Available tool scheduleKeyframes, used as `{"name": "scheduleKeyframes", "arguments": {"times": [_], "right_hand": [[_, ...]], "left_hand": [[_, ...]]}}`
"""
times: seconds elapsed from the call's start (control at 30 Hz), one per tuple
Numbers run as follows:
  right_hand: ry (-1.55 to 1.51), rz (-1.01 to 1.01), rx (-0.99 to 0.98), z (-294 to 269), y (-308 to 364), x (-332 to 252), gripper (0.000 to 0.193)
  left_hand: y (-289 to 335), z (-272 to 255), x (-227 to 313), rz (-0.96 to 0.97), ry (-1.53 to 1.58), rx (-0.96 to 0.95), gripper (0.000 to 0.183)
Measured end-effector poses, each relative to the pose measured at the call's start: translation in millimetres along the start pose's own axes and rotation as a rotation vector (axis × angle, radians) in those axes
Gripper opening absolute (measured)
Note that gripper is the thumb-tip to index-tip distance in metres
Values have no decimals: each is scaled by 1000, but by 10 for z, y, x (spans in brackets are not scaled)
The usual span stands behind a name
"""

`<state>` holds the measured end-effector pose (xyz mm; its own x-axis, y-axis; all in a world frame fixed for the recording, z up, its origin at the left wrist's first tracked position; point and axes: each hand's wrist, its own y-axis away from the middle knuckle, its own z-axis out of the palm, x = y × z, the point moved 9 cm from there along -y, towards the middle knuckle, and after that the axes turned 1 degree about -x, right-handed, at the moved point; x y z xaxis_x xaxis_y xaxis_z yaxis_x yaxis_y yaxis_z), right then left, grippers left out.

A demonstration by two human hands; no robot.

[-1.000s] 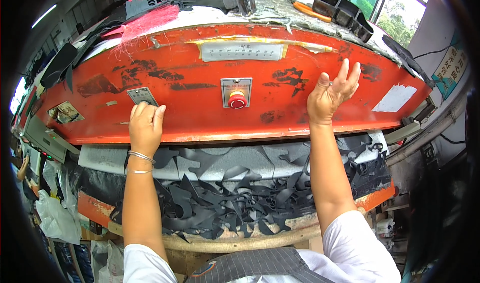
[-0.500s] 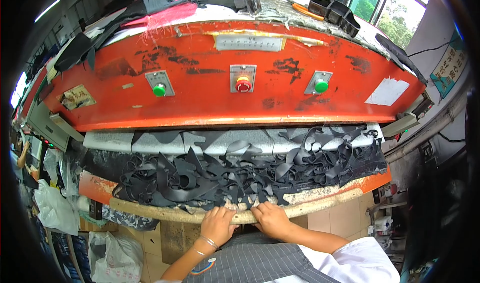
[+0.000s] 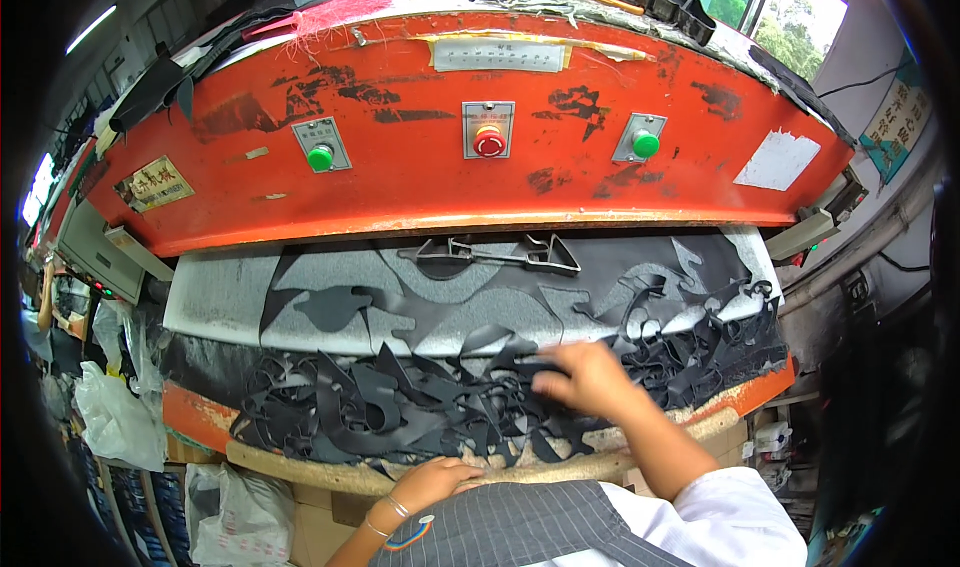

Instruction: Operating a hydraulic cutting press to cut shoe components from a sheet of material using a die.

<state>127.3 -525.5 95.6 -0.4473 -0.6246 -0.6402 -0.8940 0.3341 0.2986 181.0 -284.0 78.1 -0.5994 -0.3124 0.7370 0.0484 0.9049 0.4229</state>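
Observation:
My left hand (image 3: 430, 481) rests on the pale padded front rim (image 3: 330, 475) of a cutting press, fingers laid along it and holding nothing. My right hand (image 3: 592, 379), slightly blurred, is above a heap of dark curled scraps (image 3: 370, 407), thumb and fingers apart. Beyond it, a metal cutting die (image 3: 495, 255) sits on dark sheet material (image 3: 640, 252), partly under the press's red front. Cut-out gaps in the sheet show the pale cutting pad (image 3: 215, 292). Loose dark strips trail from the sheet to the heap.
The red press front (image 3: 400, 187) spans the far side, with a red stop button (image 3: 489, 142) between two green buttons (image 3: 320, 158). Orange-handled scissors (image 3: 612, 1) and a black die (image 3: 665, 5) lie on top. White plastic bags (image 3: 235, 517) stand at left.
My right hand has left the rim and reached forward over the scraps. The pad and sheet show further out, bringing the metal die into view. My left hand stays at the rim.

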Motion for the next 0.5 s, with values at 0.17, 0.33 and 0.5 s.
{"name": "scheduleKeyframes", "arguments": {"times": [0.17,0.33,0.5], "right_hand": [[393,267,331,-353,-818,772,97],[331,140,343,-175,-1018,708,91],[391,-227,660,-423,-452,83,65]], "left_hand": [[-181,-599,190,76,242,258,30],[-202,-777,94,89,453,375,26],[82,-1360,172,131,220,792,28]]}}
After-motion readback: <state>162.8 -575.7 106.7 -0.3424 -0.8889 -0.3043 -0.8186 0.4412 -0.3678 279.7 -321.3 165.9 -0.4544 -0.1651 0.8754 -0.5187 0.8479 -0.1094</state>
